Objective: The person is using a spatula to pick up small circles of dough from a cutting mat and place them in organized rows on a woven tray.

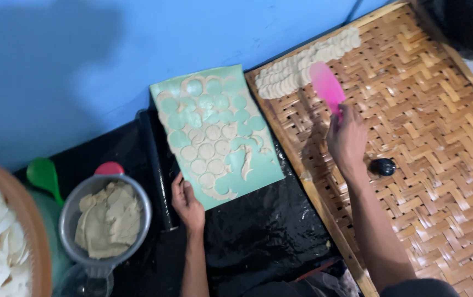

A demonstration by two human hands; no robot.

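Observation:
My left hand (pixel 187 202) rests on the near left corner of a pale green cutting board (pixel 258 176). On the board lies a thin sheet of beige dough (pixel 214 144) with round discs cut in it and many round holes. My right hand (pixel 347 138) holds a pink flat spatula (pixel 327 87) over a woven bamboo tray (pixel 412 143). The spatula's blade is just beside a row of overlapping dough discs (pixel 302 65) laid along the tray's far left edge.
A metal bowl (pixel 106 220) of dough scraps stands at the left, with a green spoon (pixel 44 175) and a pink lid (pixel 109 168) behind it. A basket (pixel 5 236) of white discs is at far left. A small black object (pixel 383 166) lies on the tray. Black plastic sheet (pixel 258 231) covers the floor.

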